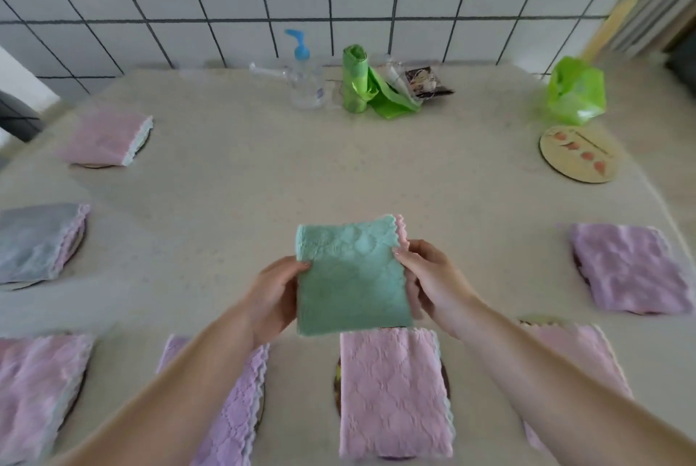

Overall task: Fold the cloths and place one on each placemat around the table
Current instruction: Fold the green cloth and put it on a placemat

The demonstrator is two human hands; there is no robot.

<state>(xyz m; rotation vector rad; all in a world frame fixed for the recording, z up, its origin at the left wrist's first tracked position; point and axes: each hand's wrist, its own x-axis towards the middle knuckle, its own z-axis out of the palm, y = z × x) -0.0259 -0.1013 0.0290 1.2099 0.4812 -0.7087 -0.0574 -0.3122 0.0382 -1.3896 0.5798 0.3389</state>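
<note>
Holding a folded green cloth [352, 279] above the pale speckled table [233, 164], the left hand [273, 294] and right hand [429, 277] pinch its opposite side edges — thumbs on top, fingers curled beneath. The cloth is plush, embossed, scallop-edged, with a pink underside peeking out at its right edge. It hangs between the grips, just beyond a folded pink cloth [393, 392] lying on a placemat — one bare round wooden placemat [578, 155] sits far right.

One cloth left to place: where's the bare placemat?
In the head view, the bare placemat lies far right on the table, just before the green bag.
</note>
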